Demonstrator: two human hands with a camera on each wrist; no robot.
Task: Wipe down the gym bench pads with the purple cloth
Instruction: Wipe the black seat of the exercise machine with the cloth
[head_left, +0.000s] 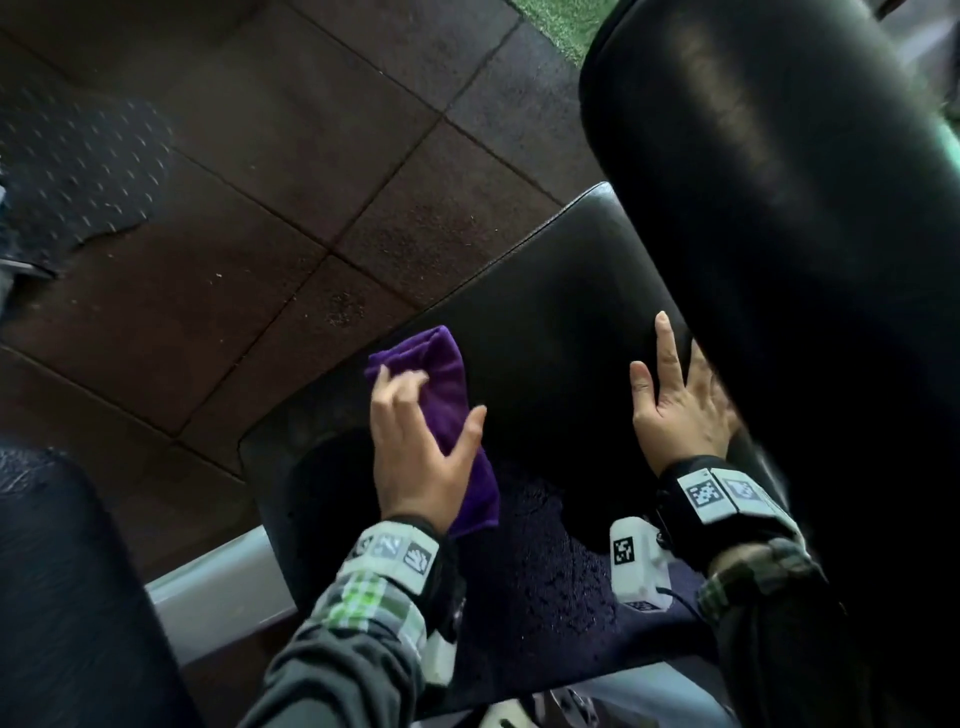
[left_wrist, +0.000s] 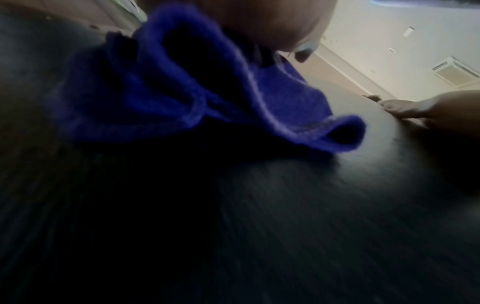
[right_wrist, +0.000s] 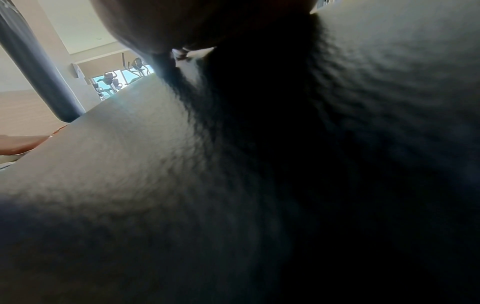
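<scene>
1. The purple cloth (head_left: 444, 415) lies folded on the seat pad (head_left: 545, 332), near its left edge, so I judge that side is the part in hand.
2. My left hand (head_left: 426, 452) lies over it, fingers loosely curved and thumb splayed, pressing it down to wipe.
3. My right hand (head_left: 680, 405) is spread flat where the seat meets the back pad (head_left: 779, 182), likely for bracing.

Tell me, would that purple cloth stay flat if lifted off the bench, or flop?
Probably flop: the cloth lies in soft, loose folds with curled edges. It looks light, a thin plush towel under the left hand. Pushed along the smooth seat pad, it would likely bunch unless pressed flat.
</scene>
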